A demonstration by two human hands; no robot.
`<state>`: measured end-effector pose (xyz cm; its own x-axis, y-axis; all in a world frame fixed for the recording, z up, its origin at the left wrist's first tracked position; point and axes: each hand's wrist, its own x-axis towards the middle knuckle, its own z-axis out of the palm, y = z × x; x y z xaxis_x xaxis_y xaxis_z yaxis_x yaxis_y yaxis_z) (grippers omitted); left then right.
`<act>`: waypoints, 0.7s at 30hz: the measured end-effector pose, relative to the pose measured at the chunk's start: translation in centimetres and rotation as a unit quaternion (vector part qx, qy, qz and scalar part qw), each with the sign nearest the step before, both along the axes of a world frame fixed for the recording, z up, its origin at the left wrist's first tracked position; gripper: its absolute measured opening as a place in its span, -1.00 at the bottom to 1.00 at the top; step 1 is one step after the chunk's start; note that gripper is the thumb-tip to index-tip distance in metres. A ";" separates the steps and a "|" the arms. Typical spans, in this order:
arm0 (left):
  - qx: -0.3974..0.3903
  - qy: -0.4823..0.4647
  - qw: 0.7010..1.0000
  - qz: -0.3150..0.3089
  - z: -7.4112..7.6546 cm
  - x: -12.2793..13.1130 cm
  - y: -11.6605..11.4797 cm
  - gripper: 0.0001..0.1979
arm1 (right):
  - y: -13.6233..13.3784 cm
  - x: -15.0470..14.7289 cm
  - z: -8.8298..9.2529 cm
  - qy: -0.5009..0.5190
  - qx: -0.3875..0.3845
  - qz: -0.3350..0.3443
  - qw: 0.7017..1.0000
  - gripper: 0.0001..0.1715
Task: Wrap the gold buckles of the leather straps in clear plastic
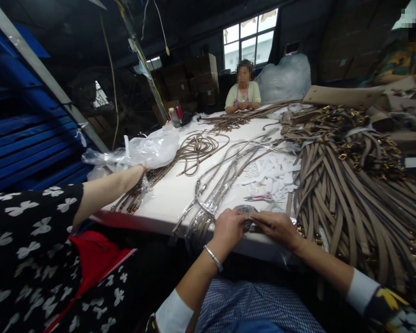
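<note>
At the table's near edge, my left hand and my right hand close in from both sides on a coiled strap, which appears wrapped in clear plastic. Fingers of both hands cover part of the coil. Left of my left hand, thin straps in clear plastic sleeves lie over the table edge. Just beyond the coil rests a pair of pink-handled pliers or snips. A heap of small white pieces spreads behind it.
A large pile of brown straps with gold clasps hangs over the table's right side. Coiled thin straps and crumpled plastic lie left on the white table. A co-worker's arm reaches in from the left. Another person sits opposite.
</note>
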<state>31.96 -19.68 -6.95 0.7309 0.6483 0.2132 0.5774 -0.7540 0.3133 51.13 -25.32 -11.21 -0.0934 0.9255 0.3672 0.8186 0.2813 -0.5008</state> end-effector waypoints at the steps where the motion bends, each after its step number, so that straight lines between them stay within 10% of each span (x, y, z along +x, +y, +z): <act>1: -0.016 -0.008 1.000 -0.001 -0.1 -0.3 0.3 -0.76 | 0.1 -0.1 0.1 0.010 0.001 -0.001 1.000 -0.67; 15: -0.113 -0.122 0.985 0.054 -1.4 -0.6 0.0 -0.69 | 0.0 -0.5 0.7 0.125 -0.017 0.028 0.992 -0.69; 21: -0.155 -0.099 0.979 0.082 -0.9 -0.5 0.3 -0.71 | -2.1 -1.9 3.4 0.369 -0.206 0.010 0.906 -0.48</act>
<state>31.44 -19.37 -7.86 0.5758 0.8096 0.1142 0.5874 -0.5068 0.6309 49.27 -27.41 -7.84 0.0187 0.9990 -0.0400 0.2151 -0.0431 -0.9756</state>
